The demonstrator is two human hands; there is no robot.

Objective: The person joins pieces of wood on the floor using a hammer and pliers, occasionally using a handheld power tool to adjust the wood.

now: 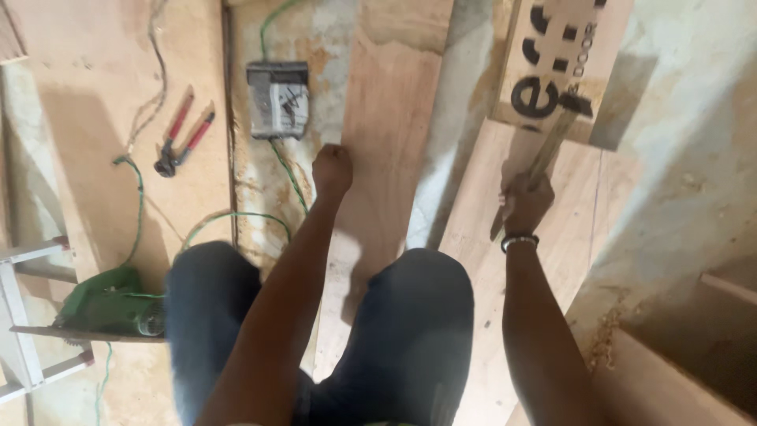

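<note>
head view: left hand [332, 170] fisted on plank [390, 134] edge; right hand [527, 203] closed round hammer [552, 142] handle; plank likely stiff, light

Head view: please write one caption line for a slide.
Left hand fisted on a plywood plank; right hand grips a wooden-handled tool.

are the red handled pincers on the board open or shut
Open. The red-handled pincers lie flat on the plywood board with their two handles spread apart in a V; whether the dark head is fully closed cannot be told.
</note>
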